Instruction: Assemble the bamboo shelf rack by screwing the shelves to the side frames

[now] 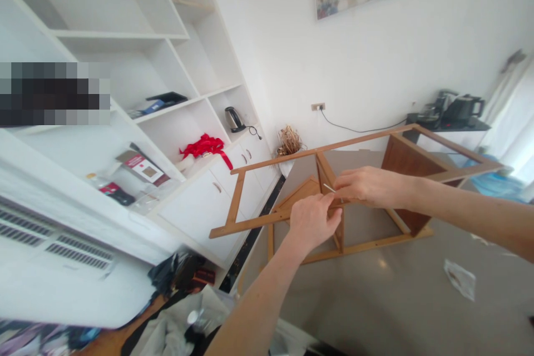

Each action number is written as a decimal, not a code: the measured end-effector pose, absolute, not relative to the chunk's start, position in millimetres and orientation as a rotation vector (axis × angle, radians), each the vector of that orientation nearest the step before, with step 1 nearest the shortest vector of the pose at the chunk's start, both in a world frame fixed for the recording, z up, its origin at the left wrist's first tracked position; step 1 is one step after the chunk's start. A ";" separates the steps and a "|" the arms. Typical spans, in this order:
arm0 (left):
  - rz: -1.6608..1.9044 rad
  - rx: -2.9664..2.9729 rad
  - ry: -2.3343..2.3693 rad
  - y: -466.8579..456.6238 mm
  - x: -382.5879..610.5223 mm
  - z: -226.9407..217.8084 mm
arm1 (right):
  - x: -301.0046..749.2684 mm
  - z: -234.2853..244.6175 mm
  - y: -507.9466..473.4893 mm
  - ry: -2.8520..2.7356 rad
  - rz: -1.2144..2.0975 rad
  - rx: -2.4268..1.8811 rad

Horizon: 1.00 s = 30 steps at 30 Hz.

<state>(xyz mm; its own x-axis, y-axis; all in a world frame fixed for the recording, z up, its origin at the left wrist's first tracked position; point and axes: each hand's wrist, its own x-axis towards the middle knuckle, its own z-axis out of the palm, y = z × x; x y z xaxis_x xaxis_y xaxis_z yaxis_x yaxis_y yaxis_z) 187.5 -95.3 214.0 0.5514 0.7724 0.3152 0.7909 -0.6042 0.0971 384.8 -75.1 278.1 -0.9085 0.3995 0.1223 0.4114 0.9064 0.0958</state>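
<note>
A wooden shelf frame (254,227) lies on its side on the grey table, with its long rails running from left to right. My left hand (311,222) is closed around the near upper rail, beside the middle shelf board. My right hand (361,184) pinches a thin, light metal rod that looks like a hex key (329,187), just above the same joint. The fingertips of both hands nearly meet there. The lower end of the rod is hidden by my fingers. A wider brown panel (411,164) stands inside the frame to the right of my hands.
A small clear plastic bag (459,279) lies on the grey table (387,306) at the right. White cabinets (200,194) with open shelves line the left wall. A black kettle (463,110) stands on a side unit at the back right. Dried stalks (290,140) stand behind the frame.
</note>
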 end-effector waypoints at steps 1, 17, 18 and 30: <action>-0.510 -2.709 -1.370 -95.4 187.6 213.7 | 383.9 279.1 -74.7 -2.988 -0.200 -0.634; -0.462 -2.670 -1.416 -98.1 188.1 213.4 | 365.1 287.1 -75.6 -2.908 0.029 -1.269; -0.459 -2.663 -1.426 -98.4 188.2 212.8 | 363.1 287.1 -77.2 -2.824 0.120 -1.399; -1.003 -2.714 -1.487 -115.2 194.6 222.0 | 364.1 262.1 -74.5 -2.136 0.959 -1.710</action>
<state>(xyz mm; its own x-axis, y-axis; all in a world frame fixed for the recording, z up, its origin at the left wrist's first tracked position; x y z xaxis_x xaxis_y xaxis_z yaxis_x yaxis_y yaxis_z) 194.6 -115.2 222.0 0.3939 0.7947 0.4618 0.7261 -0.5771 0.3738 364.1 -74.5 262.1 -0.2855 0.9356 -0.2077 0.7770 0.0991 -0.6217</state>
